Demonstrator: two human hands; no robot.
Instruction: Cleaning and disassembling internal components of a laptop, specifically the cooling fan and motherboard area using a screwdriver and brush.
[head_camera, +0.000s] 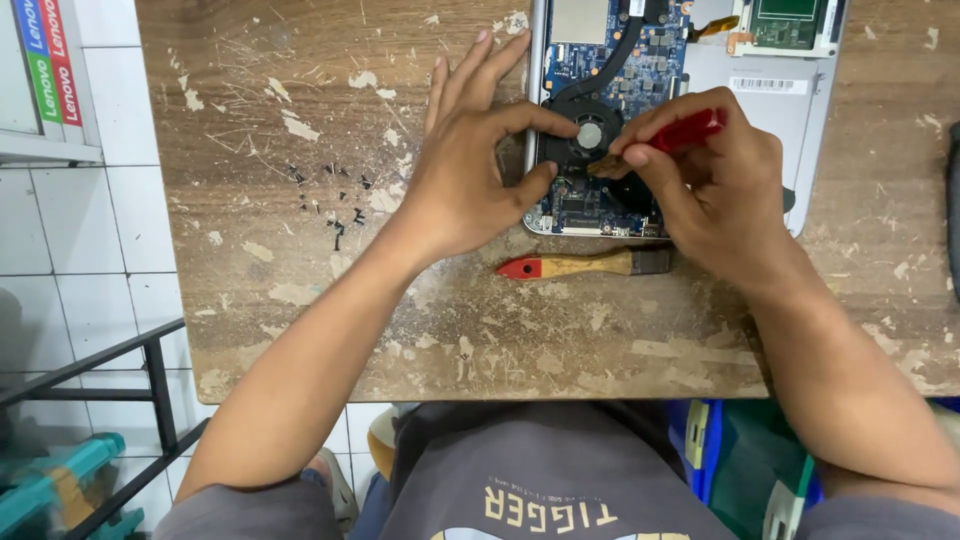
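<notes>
fan between both grips

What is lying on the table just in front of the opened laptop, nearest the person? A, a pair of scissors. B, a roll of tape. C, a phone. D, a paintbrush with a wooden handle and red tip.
D: a paintbrush with a wooden handle and red end lies flat on the worn table, just below the opened laptop and both hands.

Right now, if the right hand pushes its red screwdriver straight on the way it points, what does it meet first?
Probably the black fan. The right hand aims the red screwdriver down-left, its tip at the fan's edge near the left hand; the hand hides the exact contact.
</notes>
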